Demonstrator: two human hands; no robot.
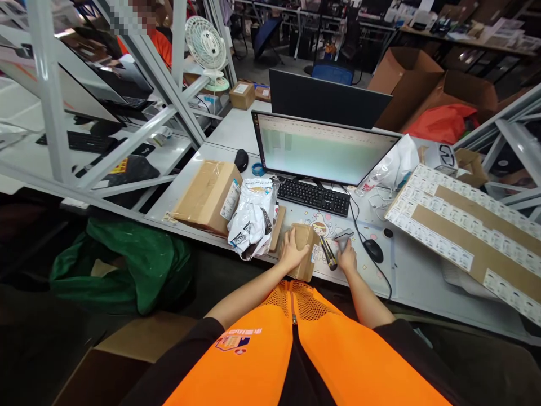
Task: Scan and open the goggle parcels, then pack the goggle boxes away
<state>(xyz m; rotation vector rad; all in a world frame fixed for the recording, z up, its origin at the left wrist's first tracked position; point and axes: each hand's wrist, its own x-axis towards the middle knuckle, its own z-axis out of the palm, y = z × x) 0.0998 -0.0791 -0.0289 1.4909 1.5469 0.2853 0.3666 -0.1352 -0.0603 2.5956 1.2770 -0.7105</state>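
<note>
My left hand point(292, 252) lies over a small cardboard box point(303, 272) at the desk's front edge, its fingers wrapped over the top. A white label shows on the box's right side. My right hand point(347, 258) is closed at the near end of a thin grey object point(343, 235) whose kind I cannot make out. Between the hands lies a black and yellow utility knife point(328, 252), apart from both. Left of the box, a flat brown carton point(277, 228) sits beside a white plastic mailing bag point(251, 220).
A large taped carton point(207, 194) stands at the desk's left. Behind are a keyboard point(315, 196) and a monitor point(325, 149). A mouse point(373, 251) and its cable lie to the right, near a label-covered cardboard sheet point(469, 242). Metal frame bars point(139, 149) rise at left.
</note>
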